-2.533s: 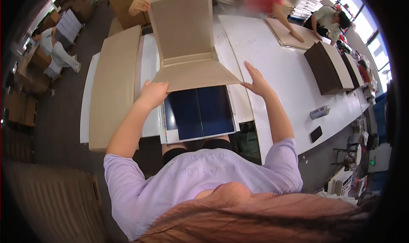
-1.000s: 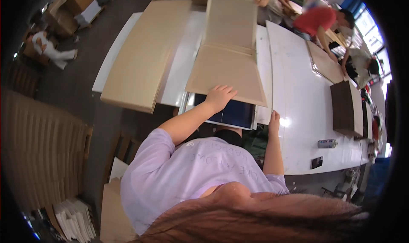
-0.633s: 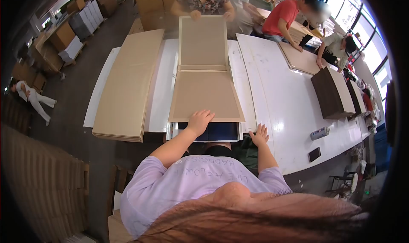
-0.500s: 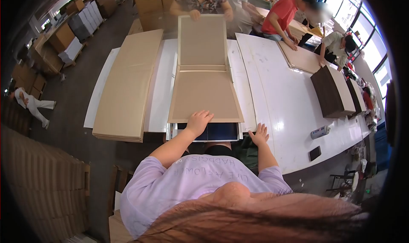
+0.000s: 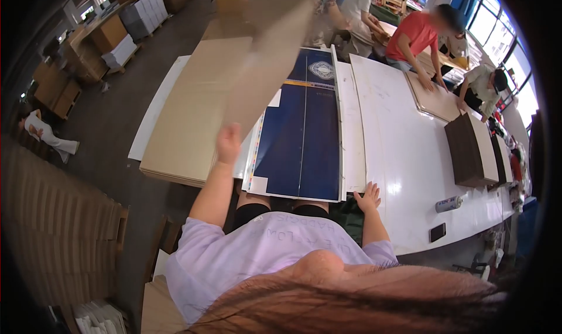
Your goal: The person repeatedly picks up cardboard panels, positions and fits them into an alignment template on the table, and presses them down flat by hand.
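My left hand [image 5: 229, 142] is closed on the near corner of a brown cardboard sheet [image 5: 272, 59], which is raised, tilted and smeared by motion. Under it lies a dark blue printed sheet [image 5: 281, 146] with a white round emblem, a gold stripe and white margins; the cardboard hides its upper left. My right hand [image 5: 367, 197] rests with fingers spread at the near edge of the white table [image 5: 386, 158], right of the printed sheet. To the left is a stack of cardboard sheets [image 5: 187, 117], partly covered by the raised one.
A spray can [image 5: 448, 203] and a black phone [image 5: 437, 233] lie on the right of the table. Dark board stacks [image 5: 471, 149] stand beyond them. A person in a red shirt [image 5: 413, 32] handles a board [image 5: 433, 94]; other people work nearby. Tall cardboard piles [image 5: 64, 228] stand lower left.
The hinged cardboard piece has been lifted off the printed sheet and swung up and left by my left hand, uncovering the blue print. My right hand stays at the table edge.
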The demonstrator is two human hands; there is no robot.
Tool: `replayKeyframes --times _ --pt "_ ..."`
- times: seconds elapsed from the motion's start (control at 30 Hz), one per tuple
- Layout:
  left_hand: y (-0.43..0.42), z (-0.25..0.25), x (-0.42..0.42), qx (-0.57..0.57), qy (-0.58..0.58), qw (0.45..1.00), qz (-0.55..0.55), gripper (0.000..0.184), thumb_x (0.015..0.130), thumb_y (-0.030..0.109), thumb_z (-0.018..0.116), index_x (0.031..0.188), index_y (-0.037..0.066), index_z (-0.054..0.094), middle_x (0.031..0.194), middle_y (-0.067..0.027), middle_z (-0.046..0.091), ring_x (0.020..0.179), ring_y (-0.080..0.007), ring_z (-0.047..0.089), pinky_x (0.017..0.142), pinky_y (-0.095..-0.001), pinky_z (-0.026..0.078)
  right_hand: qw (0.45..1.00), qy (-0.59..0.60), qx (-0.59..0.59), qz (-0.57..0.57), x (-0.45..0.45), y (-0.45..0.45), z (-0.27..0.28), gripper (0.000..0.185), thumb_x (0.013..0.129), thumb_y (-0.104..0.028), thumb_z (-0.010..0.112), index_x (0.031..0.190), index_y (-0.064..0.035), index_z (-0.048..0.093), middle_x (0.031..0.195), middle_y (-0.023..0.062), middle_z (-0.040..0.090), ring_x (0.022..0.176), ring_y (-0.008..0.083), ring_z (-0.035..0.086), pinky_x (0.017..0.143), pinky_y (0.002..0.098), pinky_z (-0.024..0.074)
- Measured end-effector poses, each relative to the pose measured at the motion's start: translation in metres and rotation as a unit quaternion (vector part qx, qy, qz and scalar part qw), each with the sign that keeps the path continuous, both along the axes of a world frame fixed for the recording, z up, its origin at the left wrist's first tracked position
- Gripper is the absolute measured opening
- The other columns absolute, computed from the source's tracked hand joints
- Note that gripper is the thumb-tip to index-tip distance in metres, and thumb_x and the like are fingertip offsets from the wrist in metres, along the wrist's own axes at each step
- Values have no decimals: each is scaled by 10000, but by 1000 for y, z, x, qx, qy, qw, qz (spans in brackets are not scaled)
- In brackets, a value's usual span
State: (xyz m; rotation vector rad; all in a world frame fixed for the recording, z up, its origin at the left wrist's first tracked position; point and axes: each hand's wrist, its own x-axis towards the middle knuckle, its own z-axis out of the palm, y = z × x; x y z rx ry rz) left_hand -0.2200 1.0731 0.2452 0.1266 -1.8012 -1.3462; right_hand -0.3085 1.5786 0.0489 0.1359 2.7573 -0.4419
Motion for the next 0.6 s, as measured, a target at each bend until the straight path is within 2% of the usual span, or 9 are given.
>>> replayKeyframes --times 0.03,0.07,0.13,0.2,0.27,0.33,0.4,0.5,0.6 --pt "-30 4 15 87 25 995 45 188 957 201 541 860 41 564 830 -29 607 807 -115 571 741 -263 478 1000 0 1 0 1 -1 1 978 783 -585 589 1508 -154 95 1573 124 21 1450 290 -27 1116 571 65" --pt "-43 25 30 269 124 955 26 166 961 208 527 1000 47 539 947 -78 619 889 -161 590 804 -314 499 1000 0 1 -2 2 -1 2 978 782 -584 590 1508 -154 95 1573 125 21 1450 291 -26 1116 572 66" --pt "-65 62 64 324 217 919 52 231 979 219 487 1129 43 491 1142 -129 571 1044 -226 572 901 -399 493 1000 -4 3 -3 1 -3 3 978 782 -583 590 1508 -154 94 1573 123 20 1450 290 -26 1114 575 68" --pt "-122 34 96 443 218 862 118 333 1001 237 432 1262 31 428 1310 -148 477 1190 -275 500 983 -467 450 1000 -3 7 -4 1 -3 3 977 783 -582 590 1508 -155 92 1574 120 18 1450 288 -28 1113 577 71" --pt "-185 -27 130 516 172 829 132 420 1013 256 394 1367 34 346 1388 -141 410 1251 -290 446 1003 -491 429 1000 3 13 -2 1 -2 1 976 784 -579 590 1508 -158 88 1575 114 17 1450 285 -29 1113 578 75" --pt "-232 -91 151 580 100 800 117 461 1018 256 371 1402 15 291 1404 -143 402 1256 -303 443 1012 -497 424 1000 -2 18 -4 0 -3 3 973 784 -578 590 1509 -163 90 1575 109 20 1451 283 -26 1113 576 80" --pt "-241 -118 148 597 61 778 188 457 1017 236 363 1400 -2 288 1411 -148 395 1261 -314 438 1004 -503 427 1000 -3 19 -7 0 -6 1 968 784 -579 591 1509 -174 93 1576 102 22 1451 283 -21 1113 578 86" --pt "-232 -119 142 597 32 766 237 457 1014 220 359 1395 -22 288 1416 -161 386 1264 -334 432 996 -510 430 1000 3 21 -9 -1 -2 0 961 784 -580 590 1509 -184 99 1577 95 24 1451 281 -16 1112 580 88" --pt "-207 -88 136 588 -3 751 299 457 1000 206 371 1385 -30 303 1402 -174 397 1243 -358 450 967 -520 449 1000 4 18 -9 1 -4 1 957 788 -576 590 1508 -173 105 1576 102 29 1452 276 -17 1116 568 78"
